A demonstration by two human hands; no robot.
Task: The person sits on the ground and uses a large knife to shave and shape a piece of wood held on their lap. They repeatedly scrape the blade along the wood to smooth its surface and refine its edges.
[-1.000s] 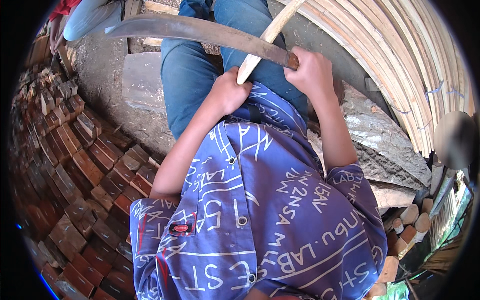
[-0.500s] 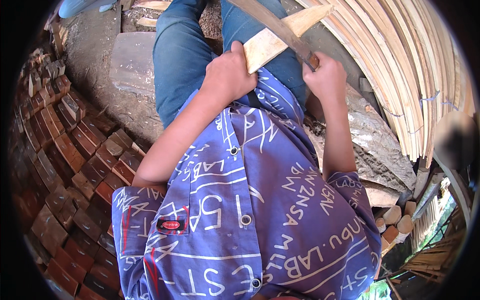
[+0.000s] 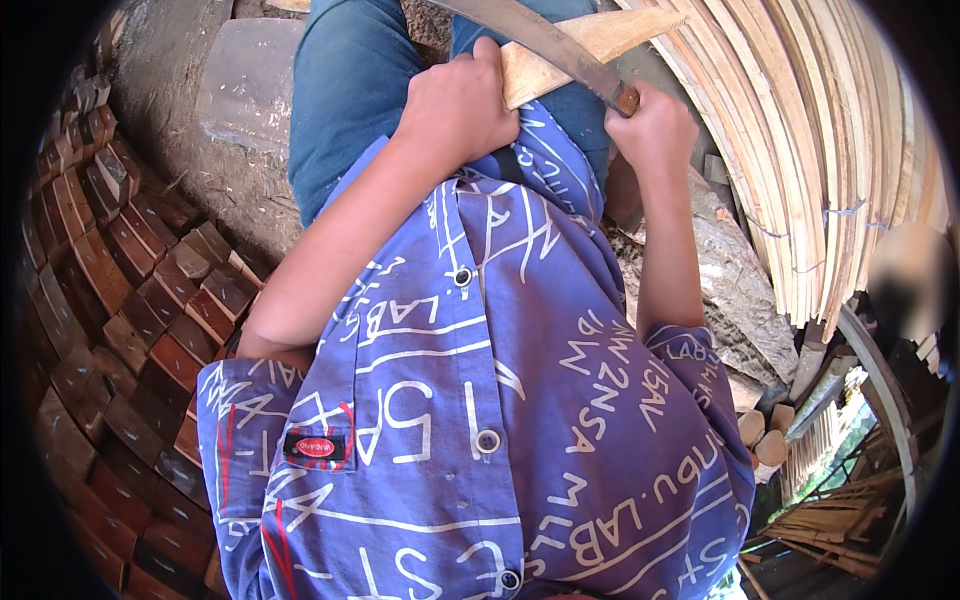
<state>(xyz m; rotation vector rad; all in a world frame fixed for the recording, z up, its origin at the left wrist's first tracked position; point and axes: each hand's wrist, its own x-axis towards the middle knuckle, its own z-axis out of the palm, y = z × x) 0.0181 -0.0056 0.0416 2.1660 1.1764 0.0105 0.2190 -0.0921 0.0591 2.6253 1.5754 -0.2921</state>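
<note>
My left hand [image 3: 458,108] is closed round the near end of a pale, flat piece of wood [image 3: 535,76], which tapers to a point at the far right. In my right fist is the wooden handle of a machete [image 3: 548,42]. Its long, dull blade runs up and left across the top of the wood, and its tip is cut off by the upper edge of the picture. My right hand [image 3: 653,132] stays to the right of the wood. Both hands are above my lap, over my blue trousers [image 3: 350,110].
Reddish-brown wooden blocks [image 3: 150,370] are stacked on the left. Long pale wood strips [image 3: 790,140], tied in bundles, curve along the right. A rough log [image 3: 735,275] lies beside my right forearm, and a flat slab [image 3: 245,85] is on the ground to the left of my legs.
The whole view has shifted, so the hands and wood appear higher up. The wood has tilted a little flatter. Both grips are unchanged, and the blade still crosses the wood.
</note>
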